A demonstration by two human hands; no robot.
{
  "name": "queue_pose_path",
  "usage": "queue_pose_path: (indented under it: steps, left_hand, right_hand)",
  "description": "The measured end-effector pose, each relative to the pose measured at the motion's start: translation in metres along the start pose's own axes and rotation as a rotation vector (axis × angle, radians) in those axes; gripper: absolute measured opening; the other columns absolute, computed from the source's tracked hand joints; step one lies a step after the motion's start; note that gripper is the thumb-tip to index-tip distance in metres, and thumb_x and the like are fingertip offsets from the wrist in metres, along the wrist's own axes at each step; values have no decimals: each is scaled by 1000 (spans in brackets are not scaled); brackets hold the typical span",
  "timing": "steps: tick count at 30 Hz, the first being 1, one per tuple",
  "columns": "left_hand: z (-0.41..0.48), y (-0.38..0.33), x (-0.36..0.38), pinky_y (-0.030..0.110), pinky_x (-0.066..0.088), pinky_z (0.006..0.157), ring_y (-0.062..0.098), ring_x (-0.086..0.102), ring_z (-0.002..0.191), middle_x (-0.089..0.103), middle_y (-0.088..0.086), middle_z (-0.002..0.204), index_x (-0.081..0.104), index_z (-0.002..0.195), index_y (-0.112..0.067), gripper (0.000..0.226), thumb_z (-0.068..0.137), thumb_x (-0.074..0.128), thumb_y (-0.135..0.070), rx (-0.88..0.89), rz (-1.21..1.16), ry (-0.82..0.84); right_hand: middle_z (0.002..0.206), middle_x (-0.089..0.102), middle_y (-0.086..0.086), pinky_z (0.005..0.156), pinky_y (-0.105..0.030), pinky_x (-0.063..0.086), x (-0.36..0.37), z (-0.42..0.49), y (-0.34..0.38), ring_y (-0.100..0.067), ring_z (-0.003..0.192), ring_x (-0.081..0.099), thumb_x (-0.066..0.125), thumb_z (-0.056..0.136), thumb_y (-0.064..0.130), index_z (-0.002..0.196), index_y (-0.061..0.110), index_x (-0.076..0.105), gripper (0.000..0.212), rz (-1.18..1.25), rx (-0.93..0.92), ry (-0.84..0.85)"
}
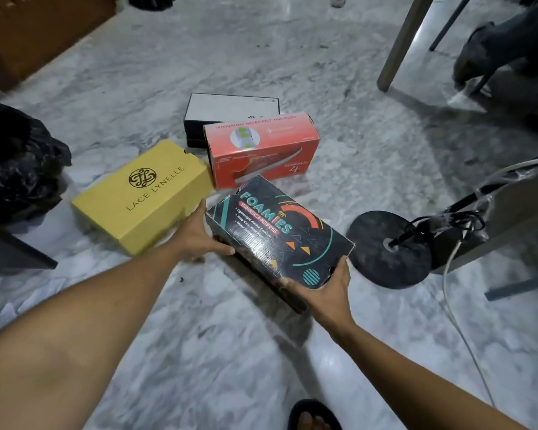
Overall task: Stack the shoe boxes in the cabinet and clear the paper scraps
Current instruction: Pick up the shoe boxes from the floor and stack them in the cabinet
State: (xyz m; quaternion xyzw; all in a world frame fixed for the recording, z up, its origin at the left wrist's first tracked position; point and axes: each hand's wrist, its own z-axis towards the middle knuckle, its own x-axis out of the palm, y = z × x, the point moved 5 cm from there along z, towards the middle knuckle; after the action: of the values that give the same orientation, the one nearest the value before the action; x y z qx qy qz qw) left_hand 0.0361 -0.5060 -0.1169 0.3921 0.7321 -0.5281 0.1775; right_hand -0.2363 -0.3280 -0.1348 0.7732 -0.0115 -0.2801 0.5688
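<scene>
Marble floor [230,336]: hands [199,237] grip Foamies box [280,237]

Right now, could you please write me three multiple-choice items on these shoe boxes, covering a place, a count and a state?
1. Where is the yellow box relative to the Foamies box? A. on top B. to its left C. inside it
2. How many shoe boxes show? A. two B. four C. six
3. What grip is on the Foamies box? A. none B. one hand C. left hand and right hand
Answers: B, it lies leftward on the floor; B, yellow, Foamies, red box and white-lidded box; C, both hands hold its edges.
</scene>
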Motion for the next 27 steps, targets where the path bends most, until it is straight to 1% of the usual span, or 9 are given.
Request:
queue_pose_path:
  steps: [4, 7, 10, 12, 14, 16, 19, 23, 27]
  left_hand:
    - [-10, 6, 1, 35, 45, 103, 23, 53, 127, 53, 4, 145, 41, 148, -18, 125, 41, 97, -50, 49, -63, -49]
    - [-41, 27, 24, 29, 49, 90, 18, 60, 115, 61, 0, 132, 47, 141, -16, 113, 45, 98, -48, 78, -163, -74]
    - [-65, 49, 44, 29, 56, 83, 11, 65, 108, 64, -13, 121, 52, 131, -26, 113, 33, 96, -61, 75, -226, -12]
    - [-70, 55, 48, 36, 55, 91, 10, 60, 112, 58, -13, 125, 46, 132, -31, 121, 27, 93, -70, 90, -190, -21]
    - [-75, 50, 50, 38, 50, 101, 7, 54, 120, 53, -17, 135, 36, 143, -36, 132, 29, 95, -66, 119, -216, 16]
    - [-79, 41, 47, 33, 51, 101, -3, 58, 117, 60, -24, 129, 40, 138, -46, 120, 35, 101, -51, 159, -311, 29]
    - [-99, 30, 20, 28, 53, 97, -7, 62, 111, 66, -26, 120, 47, 131, -43, 105, 43, 103, -32, 206, -373, -29]
    - [-147, 27, -56, 27, 53, 95, -9, 62, 108, 65, -31, 117, 46, 128, -50, 104, 40, 101, -47, 216, -351, -167]
    - [-220, 9, -158, 31, 49, 102, -6, 59, 114, 59, -35, 124, 38, 140, -51, 120, 39, 101, -45, 283, -304, -393]
  right_hand:
    - [154, 37, 10, 113, -40, 39, -12, 22, -9, -10, 140, 41, 91, 55, 60, 150, 41, 18, 122, 128, -21, 107]
    - [154, 36, 21, 116, -38, 36, -30, 30, -16, -2, 137, 43, 91, 54, 60, 154, 44, -6, 140, 129, 24, 168]
    - [137, 55, 27, 111, -39, 43, -43, 18, -13, -1, 125, 56, 94, 57, 47, 151, 49, 18, 122, 201, -10, 176]
    - [130, 63, 21, 106, -40, 48, -44, 7, -9, -8, 120, 62, 92, 63, 26, 136, 55, 37, 96, 200, -62, 219]
    - [132, 63, 11, 99, -33, 52, -44, 1, -7, -13, 120, 63, 94, 59, 12, 136, 51, 39, 102, 172, -108, 265]
    - [136, 59, 12, 93, -20, 51, -41, -2, 0, -8, 122, 60, 98, 51, 6, 140, 46, 33, 117, 143, -168, 290]
    - [138, 56, 15, 91, -16, 51, -34, -5, 24, -3, 123, 58, 100, 47, 8, 146, 40, 27, 127, 111, -226, 321]
    - [134, 61, 7, 97, -37, 55, -17, -15, 92, -14, 122, 61, 101, 50, 20, 146, 30, 32, 119, 94, -333, 420]
    - [126, 62, 25, 87, -11, 50, -1, -52, 194, 1, 117, 60, 98, 51, 15, 139, 37, 40, 107, 152, -522, 423]
